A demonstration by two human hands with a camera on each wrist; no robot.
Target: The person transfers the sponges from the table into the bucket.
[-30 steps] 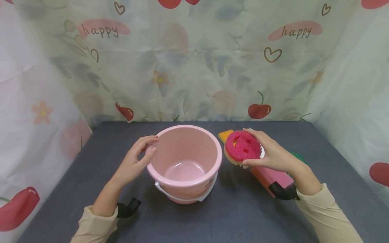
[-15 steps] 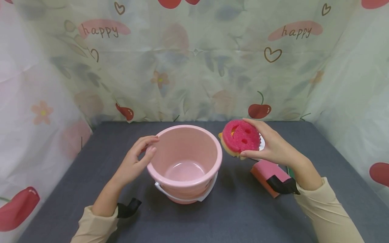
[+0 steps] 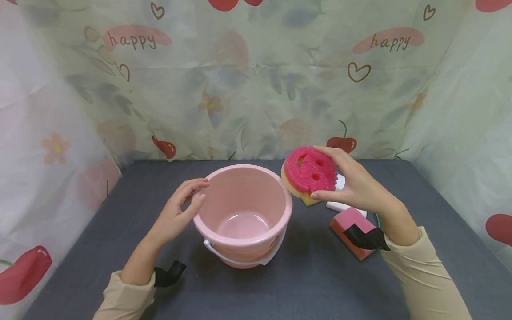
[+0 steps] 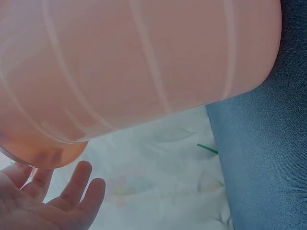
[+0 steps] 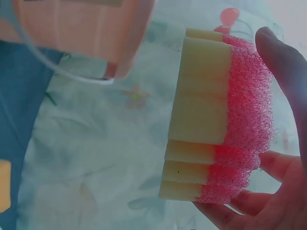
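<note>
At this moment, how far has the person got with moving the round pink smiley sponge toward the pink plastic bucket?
Done: the round pink smiley sponge is off the table, gripped in the right hand. In hand: it hangs just right of the pink plastic bucket, whose rim the left hand rests against. Left: the bucket is empty; a pink block sponge and a white one lie on the table.

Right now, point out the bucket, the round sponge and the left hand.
bucket point(image 3: 280, 198): head view, right rim.
round sponge point(image 3: 308, 171): head view, pink face.
left hand point(image 3: 176, 213): head view, back of hand.
</note>
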